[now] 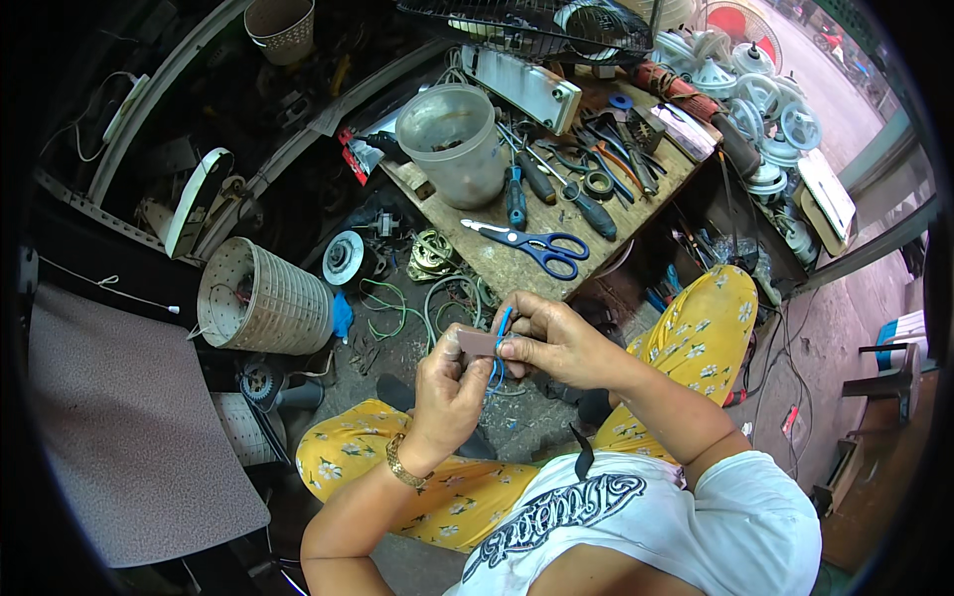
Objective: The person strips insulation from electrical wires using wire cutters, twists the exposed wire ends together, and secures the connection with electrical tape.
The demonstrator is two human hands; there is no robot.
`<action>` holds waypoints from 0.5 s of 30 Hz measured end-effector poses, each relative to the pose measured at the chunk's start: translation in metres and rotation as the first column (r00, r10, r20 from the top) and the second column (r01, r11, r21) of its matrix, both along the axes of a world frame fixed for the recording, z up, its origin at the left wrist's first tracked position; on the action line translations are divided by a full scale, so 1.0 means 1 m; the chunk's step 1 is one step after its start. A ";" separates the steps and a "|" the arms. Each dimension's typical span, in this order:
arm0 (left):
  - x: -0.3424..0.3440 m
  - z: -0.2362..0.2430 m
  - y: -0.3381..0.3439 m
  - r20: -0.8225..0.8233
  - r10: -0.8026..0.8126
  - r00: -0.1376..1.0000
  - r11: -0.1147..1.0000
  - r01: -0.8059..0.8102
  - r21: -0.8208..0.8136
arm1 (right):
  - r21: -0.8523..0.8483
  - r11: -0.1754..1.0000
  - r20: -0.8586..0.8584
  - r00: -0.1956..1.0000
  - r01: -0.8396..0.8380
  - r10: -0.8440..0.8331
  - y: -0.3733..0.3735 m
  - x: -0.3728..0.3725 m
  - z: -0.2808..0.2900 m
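Above my lap, my left hand [447, 392] is closed on a small, flat, brownish-grey rectangular piece [477, 343]. My right hand [542, 338] pinches blue wire [505, 323] at that piece's right end, thumb over it, so the two hands almost meet. A loop of the wire hangs below the fingers. Just beyond, on a worn wooden worktop [467, 258], lie blue-handled scissors [542, 241], screwdrivers [588, 207], pliers and a roll of tape [598, 184], beside a translucent plastic bucket [447, 149].
Tangled wires [393, 308] and a white round part [343, 258] lie on the floor by a perforated basket [263, 298]. A grey padded board [139, 427] is at left. A long red tool [676, 89] and several white plastic pulley-like parts [765, 109] crowd the back right.
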State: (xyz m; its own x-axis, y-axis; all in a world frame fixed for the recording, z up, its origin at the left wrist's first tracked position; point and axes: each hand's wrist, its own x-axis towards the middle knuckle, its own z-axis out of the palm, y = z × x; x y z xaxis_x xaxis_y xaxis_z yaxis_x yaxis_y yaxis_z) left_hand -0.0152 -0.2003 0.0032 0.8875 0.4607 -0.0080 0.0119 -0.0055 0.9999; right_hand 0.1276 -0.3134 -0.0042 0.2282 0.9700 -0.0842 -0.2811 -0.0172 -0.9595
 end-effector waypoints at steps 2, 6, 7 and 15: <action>0.001 -0.001 0.000 -0.014 0.013 1.000 0.998 -0.012 0.069 | 0.006 1.000 -0.023 1.000 0.001 -0.001 0.000 0.001 0.000; 0.002 -0.005 0.000 -0.023 0.005 1.000 0.997 -0.003 0.082 | 0.006 1.000 -0.048 0.999 0.005 -0.004 0.000 0.000 0.000; 0.002 -0.006 0.000 -0.002 0.007 1.000 0.999 -0.007 0.048 | -0.010 1.000 -0.048 0.999 0.020 -0.021 0.000 0.000 -0.001; 0.000 -0.003 0.000 0.015 -0.014 1.000 0.998 0.015 -0.067 | -0.008 1.000 -0.064 0.998 -0.006 0.005 0.001 0.004 0.003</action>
State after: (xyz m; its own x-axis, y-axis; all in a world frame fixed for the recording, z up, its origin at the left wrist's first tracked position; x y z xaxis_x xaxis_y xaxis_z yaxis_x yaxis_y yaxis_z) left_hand -0.0153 -0.1999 0.0002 0.8942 0.4470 -0.0255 -0.0023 0.0614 0.9981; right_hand 0.1321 -0.3128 -0.0013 0.2169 0.9704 -0.1061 -0.3415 -0.0264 -0.9395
